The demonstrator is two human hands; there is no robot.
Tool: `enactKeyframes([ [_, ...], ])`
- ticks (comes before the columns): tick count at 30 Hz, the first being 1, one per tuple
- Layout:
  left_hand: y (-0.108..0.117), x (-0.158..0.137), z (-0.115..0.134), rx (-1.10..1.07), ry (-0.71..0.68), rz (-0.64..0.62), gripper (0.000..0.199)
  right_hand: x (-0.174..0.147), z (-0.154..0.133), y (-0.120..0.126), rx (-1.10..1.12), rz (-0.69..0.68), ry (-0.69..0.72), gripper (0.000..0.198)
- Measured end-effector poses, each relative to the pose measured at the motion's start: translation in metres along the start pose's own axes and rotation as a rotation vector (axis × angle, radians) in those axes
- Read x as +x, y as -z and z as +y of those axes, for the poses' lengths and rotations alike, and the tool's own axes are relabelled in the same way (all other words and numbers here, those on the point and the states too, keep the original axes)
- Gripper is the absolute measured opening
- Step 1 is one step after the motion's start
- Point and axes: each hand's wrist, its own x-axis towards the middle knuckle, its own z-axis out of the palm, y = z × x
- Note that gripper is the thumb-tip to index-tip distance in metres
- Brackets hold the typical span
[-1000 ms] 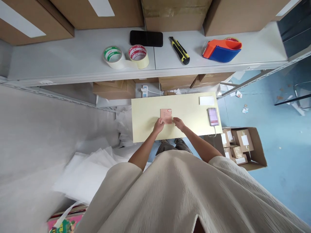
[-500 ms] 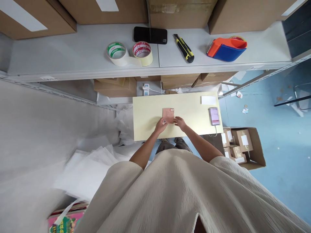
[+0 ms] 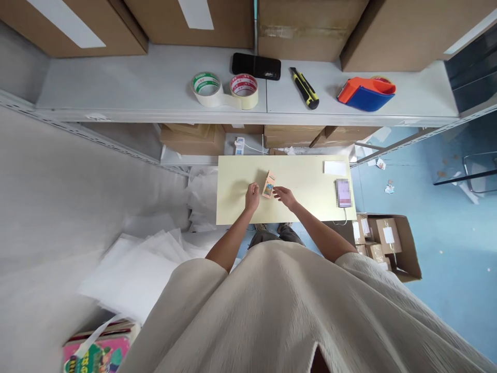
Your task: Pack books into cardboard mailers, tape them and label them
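A small pinkish-orange box (image 3: 268, 184) with a colourful picture on the side facing up rests at a slant on the pale yellow table (image 3: 310, 202). Just left of it, my left hand (image 3: 252, 197) is held with its fingers curled in, apart from the box, and nothing shows in it. On the other side, my right hand (image 3: 285, 197) has its fingers stretched and a little apart, their tips close to the box's lower right edge. Whether those tips touch it I cannot tell.
A white card (image 3: 334, 168) and a phone on a cable (image 3: 344, 193) lie at the table's right. The shelf above holds tape rolls (image 3: 244, 92), a black phone (image 3: 256, 66), a utility knife (image 3: 305, 88) and a tape dispenser (image 3: 366, 94). An open carton (image 3: 412, 248) stands on the floor.
The box has turned from its broad, plain face to a narrower pictured side. My left hand has let go of it and moved slightly left. The view has shifted a little.
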Motion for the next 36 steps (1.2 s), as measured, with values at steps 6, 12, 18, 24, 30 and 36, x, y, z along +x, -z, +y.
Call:
enactKeyframes([
  [6, 0.031, 0.001, -0.015, 0.132, -0.005, -0.008, 0.034, 0.007, 0.017, -0.016, -0.198, 0.015, 0.006, 0.034],
  [12, 0.035, -0.005, -0.031, 0.422, -0.127, -0.196, 0.057, 0.003, 0.022, -0.029, -0.698, -0.107, 0.202, 0.057],
  [18, 0.055, -0.015, -0.043, 0.889, -0.309, -0.491, 0.083, -0.001, 0.019, -0.041, -1.393, -0.349, 0.28, 0.095],
  [24, 0.067, -0.013, -0.041, 1.088, -0.245, -0.419, 0.086, 0.017, 0.001, -0.064, -1.542, -0.387, 0.282, 0.097],
  [30, 0.091, 0.008, -0.026, 1.141, -0.108, -0.35, 0.09, 0.045, -0.026, -0.11, -1.562, -0.403, 0.292, 0.095],
  [36, 0.121, 0.037, -0.017, 1.189, -0.009, -0.314, 0.099, 0.068, -0.045, -0.152, -1.555, -0.42, 0.309, 0.098],
])
